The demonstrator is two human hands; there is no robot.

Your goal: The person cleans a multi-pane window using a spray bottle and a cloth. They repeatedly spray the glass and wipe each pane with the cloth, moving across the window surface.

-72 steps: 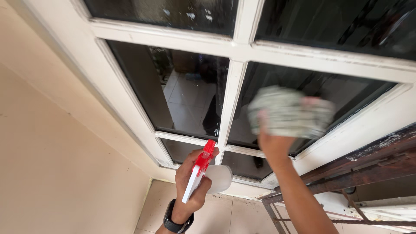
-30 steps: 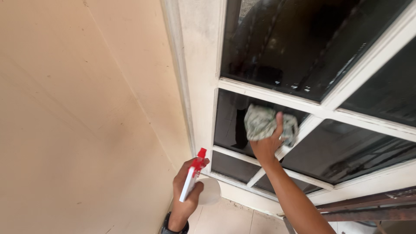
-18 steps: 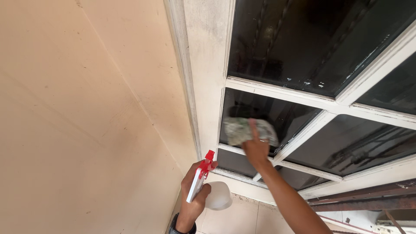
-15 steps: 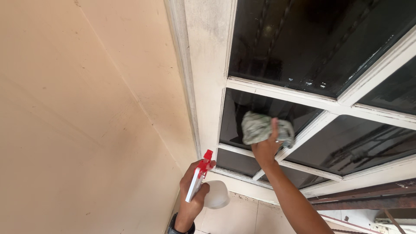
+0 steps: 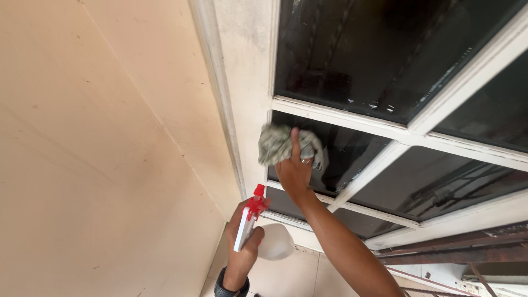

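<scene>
On the far left, a plain cream wall (image 5: 93, 148) fills the view, meeting the worn white window frame (image 5: 242, 82) along a slanted edge. Low down beside that edge, the left hand (image 5: 242, 242), with a dark watch (image 5: 228, 287) at its wrist, has its grip wrapped tight around a white spray bottle (image 5: 269, 242) with a red trigger head (image 5: 254, 206), nozzle pointing up toward the frame. Just right and above, the right hand (image 5: 294, 170) presses a crumpled greenish-grey cloth (image 5: 280, 144) against the dark glass pane (image 5: 346, 157), at the pane's left edge where it meets the frame; its grip is closed over the cloth, fingers pinning it flat. Further right, white bars divide more dark panes, and a rusty metal rail (image 5: 456, 250) runs along the lower right.
</scene>
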